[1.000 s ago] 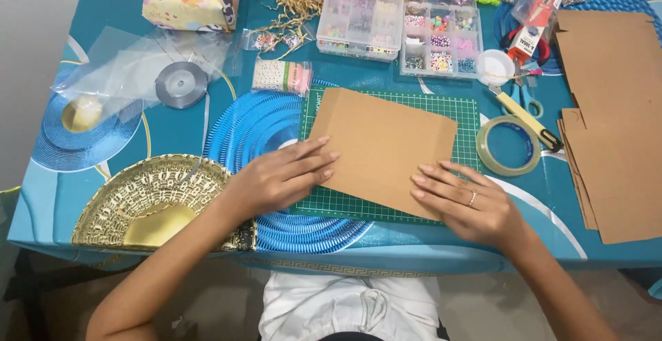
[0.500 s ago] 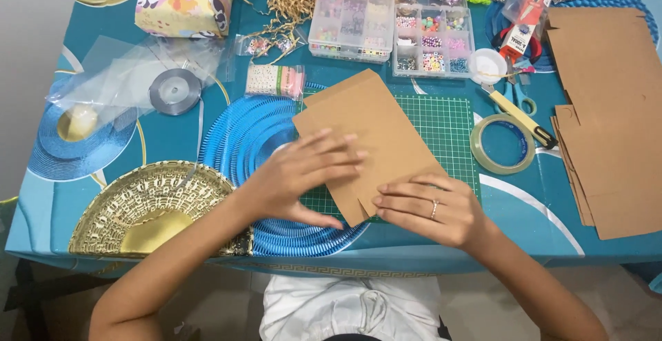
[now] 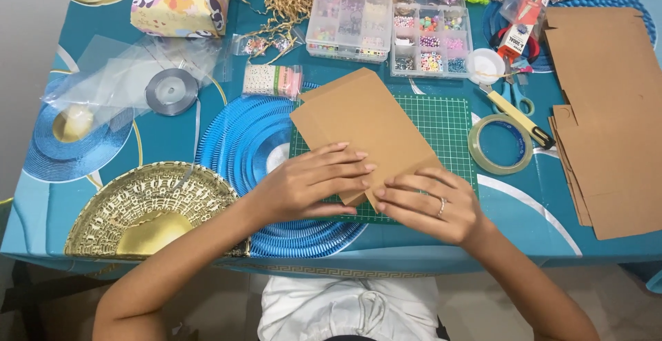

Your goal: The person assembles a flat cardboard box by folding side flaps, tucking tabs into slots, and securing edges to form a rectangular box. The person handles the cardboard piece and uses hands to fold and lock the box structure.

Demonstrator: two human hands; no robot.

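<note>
1. A gold plate lies at the tabletop's near edge, far left of the green mat.
2. A grey ribbon spool sits left of the mat, beyond the gold plate.
3. A blue plate lies just left of the mat, its rim under the mat's left edge.
4. The left hand rests fingers-flat on the near part of the brown card, at the mat's near left corner.
5. The card lies tilted across the mat's left half, one corner past the mat's far edge.
6. The right hand pinches the card's near corner, fingertips meeting the left hand's, at the mat's near edge.
7. Two clear bead boxes stand beyond the mat.
8. A tape roll lies just right of the mat.
9. A stack of brown sheets lies far right of the mat.
</note>
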